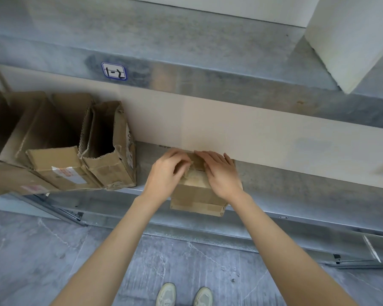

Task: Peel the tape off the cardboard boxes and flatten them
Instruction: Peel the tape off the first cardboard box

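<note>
Forearms ran out over the floor point(53, 250) to the shelf. Left hand point(167, 171) had its fingers curled at the top of the small cardboard box point(195, 195), pinching the frayed tape point(190, 171) there, as far as the blur let me tell. Right hand point(221, 173) lay flat, fingers straight, pressing the box top beside it. Box sat on the metal shelf point(285, 180), front end overhanging the edge. Two opened boxes point(60, 146) stood well apart to the left, tops gaping. Risk, my guess: a hard tug could drag the light box off the shelf lip, or the tape could snap short and rip the paper layer if pulled steeply.
</note>
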Demonstrator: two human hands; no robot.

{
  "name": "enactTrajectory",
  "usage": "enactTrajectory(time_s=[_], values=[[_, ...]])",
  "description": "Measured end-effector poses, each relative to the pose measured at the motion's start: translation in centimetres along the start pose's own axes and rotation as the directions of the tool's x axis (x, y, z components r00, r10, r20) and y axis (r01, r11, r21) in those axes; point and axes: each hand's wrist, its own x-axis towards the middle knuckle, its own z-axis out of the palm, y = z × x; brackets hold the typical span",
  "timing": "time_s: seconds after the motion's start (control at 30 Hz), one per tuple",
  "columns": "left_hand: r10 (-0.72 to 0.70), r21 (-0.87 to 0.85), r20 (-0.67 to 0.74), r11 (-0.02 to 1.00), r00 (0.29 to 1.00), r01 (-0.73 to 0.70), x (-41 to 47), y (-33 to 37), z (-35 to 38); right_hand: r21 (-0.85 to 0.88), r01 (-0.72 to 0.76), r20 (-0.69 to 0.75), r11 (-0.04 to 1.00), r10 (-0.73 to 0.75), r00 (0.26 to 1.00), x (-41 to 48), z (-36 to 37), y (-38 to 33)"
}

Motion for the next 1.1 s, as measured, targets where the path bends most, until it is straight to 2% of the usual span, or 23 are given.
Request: enactTrajectory(time_s=[0.1, 0.2, 0.27, 0.47, 0.63, 0.87, 1.03, 1.1], values=[[-0.085, 0.053, 0.046, 0.995, 0.995, 0.083, -1.2, 0.0, 0.4, 0.008, -0.045, 0.024, 0.999, 0.045, 0.999, 0.2, 0.1, -0.2], [-0.067, 0.175, 0.058, 0.983, 0.996, 0.056, -1.6, -0.1, 0.8, -0.005, -0.049, 0.025, 0.999, 0.049, 0.998, 0.3, 0.2, -0.2], [-0.048, 0.193, 0.019, 0.980, 0.999, 0.043, -1.5, -0.2, 0.8, -0.004, -0.046, 0.024, 0.999, 0.046, 0.999, 0.3, 0.2, -0.1], [-0.004, 0.158, 0.045, 0.987, 0.999, -0.003, -1.1, -1.4, -1.3, -0.006, -0.039, 0.036, 0.999, 0.039, 0.999, 0.3, 0.1, 0.1], [-0.028, 0.043, -0.009, 0.999, 1.000, 0.029, -1.5, -3.3, -3.5, 0.000, -0.042, 0.038, 0.999, 0.042, 0.998, 0.4, 0.0, 0.2], [-0.091, -0.056, -0.043, 0.994, 0.995, 0.089, -1.0, -1.5, -1.8, 0.004, -0.044, 0.014, 0.999, 0.044, 0.999, 0.4, 0.3, 0.1], [-0.077, -0.100, 0.072, 0.991, 0.994, 0.084, -1.5, 0.3, -0.5, 0.002, -0.044, -0.004, 0.999, 0.044, 0.999, 0.4, 0.5, 0.2], [-0.099, -0.111, 0.065, 0.988, 0.993, 0.105, -1.7, 0.4, 0.3, 0.002, -0.043, -0.001, 0.999, 0.043, 0.999, 0.4, 0.5, 0.2]])
